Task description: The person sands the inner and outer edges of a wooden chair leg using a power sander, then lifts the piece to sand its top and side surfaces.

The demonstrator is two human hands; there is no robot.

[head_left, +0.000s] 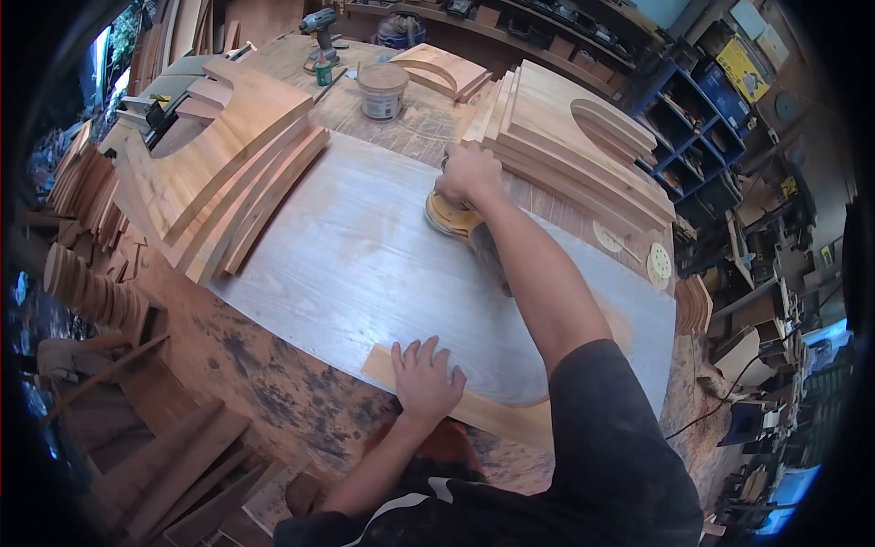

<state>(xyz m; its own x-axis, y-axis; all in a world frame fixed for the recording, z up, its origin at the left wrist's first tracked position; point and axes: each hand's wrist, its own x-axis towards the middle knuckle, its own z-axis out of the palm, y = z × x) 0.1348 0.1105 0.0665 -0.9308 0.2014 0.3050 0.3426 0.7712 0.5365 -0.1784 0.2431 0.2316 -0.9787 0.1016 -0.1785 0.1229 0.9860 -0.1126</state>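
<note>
My right hand (470, 174) is closed around the top of a yellow random orbital sander (448, 217), near the far edge of a grey wood-grain board (310, 264). The sander's dark dust bag (489, 260) hangs back beneath my forearm. At the board's near edge, my left hand (427, 381) lies with fingers spread on a pale curved wooden piece (501, 412). This piece runs to the right under my right arm, which hides part of it. Whether the sander's pad touches the board cannot be made out.
Stacked cut-out wooden panels stand left (205, 164) and right (565, 118). Behind are a lidded tub (381, 91), a small green bottle (324, 71) and a cordless drill (318, 25). Sanding discs (659, 261) lie right. A blue shelf unit (697, 128) stands beyond.
</note>
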